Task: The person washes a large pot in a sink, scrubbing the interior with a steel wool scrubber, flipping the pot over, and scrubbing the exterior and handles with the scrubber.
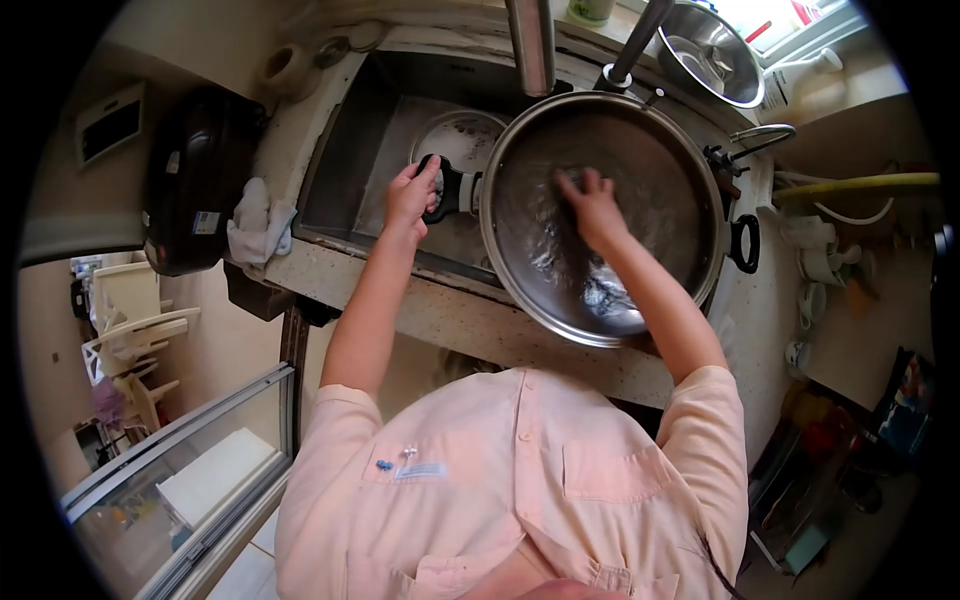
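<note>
A wide, deep steel pan (510,255) with black side handles rests over the right part of the sink and counter. Water swirls inside it, with bright ripples near its lower wall. My left hand (408,200) is closed around the pan's left black handle (457,190). Inside the pan, my right hand (597,212) is at the water, its fingers smeared by motion; whether they hold anything is hidden. The black handle on the pan's right side (744,243) is free.
A steel sink (345,165) lies left of and under the pan, with a faucet (532,50) above. A steel bowl (710,60) stands at the back right. A white cloth (258,225) and a dark appliance (195,180) are at the left; cups (812,300) are at the right.
</note>
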### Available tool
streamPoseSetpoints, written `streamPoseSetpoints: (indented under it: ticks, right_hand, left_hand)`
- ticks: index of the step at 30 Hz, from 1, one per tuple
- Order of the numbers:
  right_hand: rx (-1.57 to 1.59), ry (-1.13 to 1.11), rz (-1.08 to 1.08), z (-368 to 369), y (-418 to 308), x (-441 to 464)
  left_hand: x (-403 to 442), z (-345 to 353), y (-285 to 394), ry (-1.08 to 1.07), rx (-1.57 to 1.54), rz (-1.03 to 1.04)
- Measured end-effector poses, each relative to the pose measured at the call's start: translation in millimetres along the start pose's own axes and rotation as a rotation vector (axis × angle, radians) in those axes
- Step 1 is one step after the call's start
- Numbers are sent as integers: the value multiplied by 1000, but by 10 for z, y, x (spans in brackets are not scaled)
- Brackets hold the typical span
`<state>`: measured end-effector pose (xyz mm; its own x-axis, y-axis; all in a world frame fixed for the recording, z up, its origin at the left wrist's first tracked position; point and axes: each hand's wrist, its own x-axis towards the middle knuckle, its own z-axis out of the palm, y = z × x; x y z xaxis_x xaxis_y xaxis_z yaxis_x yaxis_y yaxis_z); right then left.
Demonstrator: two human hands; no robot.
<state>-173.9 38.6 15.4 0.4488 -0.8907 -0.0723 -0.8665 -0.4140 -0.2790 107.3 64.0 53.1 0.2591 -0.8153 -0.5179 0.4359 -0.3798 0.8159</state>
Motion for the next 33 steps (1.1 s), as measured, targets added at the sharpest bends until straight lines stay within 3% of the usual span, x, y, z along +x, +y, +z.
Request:
streamPoseSetpoints:
  ticks: [2,4,6,8,11,15,22,26,31,33]
  right_hand:
    - [189,-41,98,-142,205,42]
    - [555,-177,32,-637,114,-253]
    - [690,-347,-64,-908,36,-604]
    - [678,-420,-204,-1027,-39,-933]
    - [677,-639,-103,-1124,-211,-1233]
    - [616,-476,-342,-978,-399,-1153]
    - [777,-340,-147,-712,-993,-646]
    - [749,-83,-79,-399,-1091,-208]
    - [924,41,119,-179,-848,527]
    - [925,237,215,-133,-656,718]
  left_hand:
    - [-10,-12,-4,6,5,1]
    - [-5,6,15,23,-2,-22]
    - [4,8,1,5,-32,-9]
    - [-2,-20,-23,-1,-48,-8]
    - [4,-2,-19,10,-58,-14]
    - [-10,4,-22,20,-70,-15]
    - [-25,-4,-22,23,-92,-41]
    - [-21,-6,-31,9,-105,-26]
    - [-65,28,-5,35,-77,-31]
    - [-60,-5,-20,21,-70,-35]
